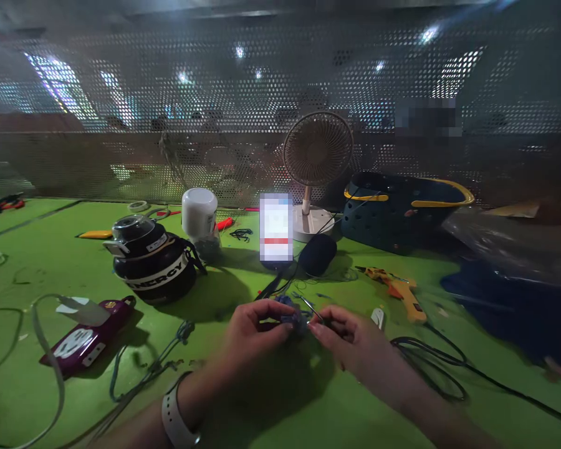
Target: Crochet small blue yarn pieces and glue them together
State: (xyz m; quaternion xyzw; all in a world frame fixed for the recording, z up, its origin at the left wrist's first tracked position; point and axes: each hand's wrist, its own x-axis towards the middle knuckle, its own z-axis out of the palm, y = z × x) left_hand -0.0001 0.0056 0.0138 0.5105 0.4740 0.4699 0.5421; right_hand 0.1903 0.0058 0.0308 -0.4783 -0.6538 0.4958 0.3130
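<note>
Far to the left of your left hand, the purple power strip (pixel 91 337) lies on the green table (pixel 243 405), and the black bottle (pixel 154 268) stands a little nearer, behind it. Your left hand (pixel 262 330) pinches a small bluish piece (pixel 288 318) between thumb and fingers; this piece is in the narrow gap between both hands. Just beyond the hands rests a dark ball (pixel 318 254). Your right hand (pixel 343 333) holds a slim metal tool (pixel 311 305), its tip pointing away from you; I cannot tell if it touches the piece. For good work, I would advise gripping the piece close to the working place, moving the tool in small turns, and aiming its tip aside from your left hand. To the right of your right hand lies the yellow glue gun (pixel 402 293).
</note>
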